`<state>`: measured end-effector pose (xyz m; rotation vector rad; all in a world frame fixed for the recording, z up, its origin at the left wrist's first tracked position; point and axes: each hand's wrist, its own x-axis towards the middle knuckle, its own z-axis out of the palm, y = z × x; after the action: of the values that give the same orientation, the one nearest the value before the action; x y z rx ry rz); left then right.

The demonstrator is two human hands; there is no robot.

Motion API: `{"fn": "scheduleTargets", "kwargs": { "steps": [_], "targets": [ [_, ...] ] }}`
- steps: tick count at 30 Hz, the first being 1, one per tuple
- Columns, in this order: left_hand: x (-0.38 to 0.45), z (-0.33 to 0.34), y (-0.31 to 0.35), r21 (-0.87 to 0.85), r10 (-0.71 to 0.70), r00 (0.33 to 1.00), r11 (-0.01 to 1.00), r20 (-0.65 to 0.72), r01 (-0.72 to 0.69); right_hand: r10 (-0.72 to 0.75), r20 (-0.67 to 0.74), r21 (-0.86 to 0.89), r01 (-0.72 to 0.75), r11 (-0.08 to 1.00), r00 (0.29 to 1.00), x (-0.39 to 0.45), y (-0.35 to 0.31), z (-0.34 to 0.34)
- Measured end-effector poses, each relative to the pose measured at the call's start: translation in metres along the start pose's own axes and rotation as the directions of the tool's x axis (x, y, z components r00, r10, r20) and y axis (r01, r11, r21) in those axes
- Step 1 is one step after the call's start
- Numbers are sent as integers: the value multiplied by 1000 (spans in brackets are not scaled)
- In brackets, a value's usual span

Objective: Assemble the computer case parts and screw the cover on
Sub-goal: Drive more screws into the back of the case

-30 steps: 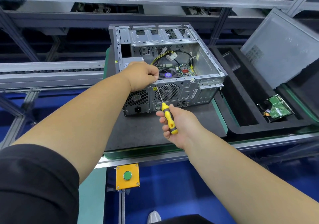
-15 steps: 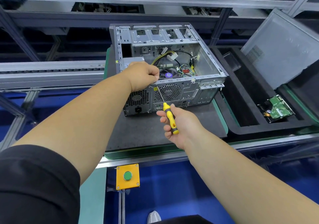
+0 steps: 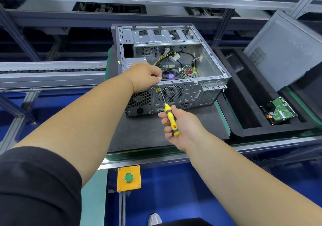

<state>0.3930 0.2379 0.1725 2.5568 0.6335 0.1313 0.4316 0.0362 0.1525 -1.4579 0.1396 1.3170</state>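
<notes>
Open steel computer case (image 3: 174,63) lay on its side on dark textured mat (image 3: 139,135), perforated rear panel facing person, near mat's far edge. Left hand (image 3: 146,77) curled over case's top rear rim, fingers pinched there. Right hand (image 3: 181,128) wrapped round yellow-black screwdriver (image 3: 169,117), thin shaft angled up to rim. Grey side cover (image 3: 285,51) leaned in black foam tray (image 3: 244,121), right of mat.

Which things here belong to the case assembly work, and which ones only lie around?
In use for the job:
- computer case, open on the dark mat
- screwdriver, held by the right hand, tip at the case's rear edge
- left hand, gripping that edge
- side cover, leaning at the right

Lying about:
- green circuit board in the black tray
- yellow button box
</notes>
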Motion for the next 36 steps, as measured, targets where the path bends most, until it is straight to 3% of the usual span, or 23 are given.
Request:
{"fn": "scheduleTargets", "kwargs": {
  "steps": [5, 12, 20, 27, 33, 36],
  "targets": [
    [0, 0, 0, -8, -12, 1000, 1000, -1, 12, -19, -44, 80, 22, 997, 999, -4, -1, 2],
    [-1, 0, 1, -12, -9, 1000, 1000, -11, 9, -11, -25, -7, 11, 1000, 1000, -4, -6, 2],
    [0, 0, 1, -23, -5, 1000, 1000, -9, 5, -10, -7, 124, 11, 992, 1000, -5, -4, 3],
    [1, 1, 0, -23, -10, 1000, 1000, -12, 10, -10, -51, -41, 8, 999, 999, -7, -5, 5],
    [1, 0, 0, -37, -7, 1000, 999, -18, 6, 28, 26, 81, -30, 996, 999, -7, -6, 6],
    [0, 0, 0, -38, -8, 1000, 999, -10, 8, 15, -1, 105, -14, 994, 1000, -6, -5, 5]
  ]
}}
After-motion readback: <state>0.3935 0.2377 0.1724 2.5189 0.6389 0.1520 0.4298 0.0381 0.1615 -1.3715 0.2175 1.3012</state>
